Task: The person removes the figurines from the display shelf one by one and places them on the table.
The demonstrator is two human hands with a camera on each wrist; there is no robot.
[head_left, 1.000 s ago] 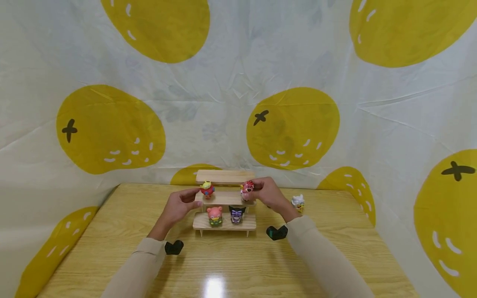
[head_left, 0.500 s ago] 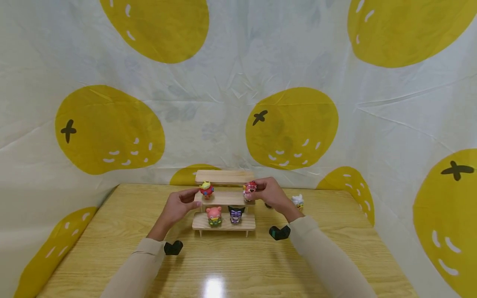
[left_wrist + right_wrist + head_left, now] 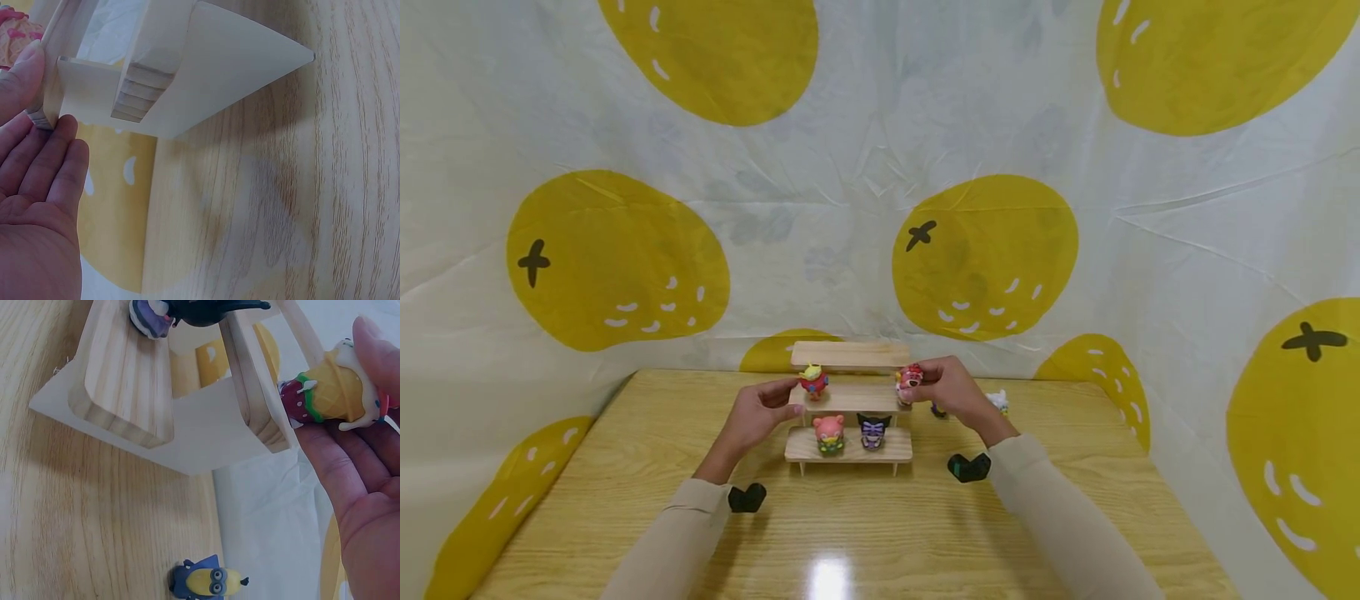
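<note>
My right hand [image 3: 953, 392] pinches a pink bear figurine [image 3: 909, 383] at the right end of the middle shelf of a three-tier wooden display stand [image 3: 850, 353]. In the right wrist view this figurine [image 3: 337, 394] lies between thumb and fingers, showing a waffle-cone back and white drips. My left hand [image 3: 765, 414] grips the shelf's left end, thumb and fingers on opposite sides of the wood in the left wrist view. Beside its fingertips stands a red figurine with a yellow-green head [image 3: 814, 382]. The bottom shelf bears a pink figurine [image 3: 830, 434] and a black-eared purple figurine [image 3: 873, 432].
A yellow minion figurine [image 3: 212, 581] stands on the wooden table [image 3: 880, 533] right of the stand. Behind the right wrist is a partly hidden white figurine [image 3: 998, 402]. Fruit-printed cloth [image 3: 820, 267] hangs behind. Black camera pieces [image 3: 747, 498] sit at both wrists.
My right hand has slid right along the middle shelf with the pink bear figurine, now at the shelf's end. The white figurine behind the wrist is more covered. The left hand stays put.
</note>
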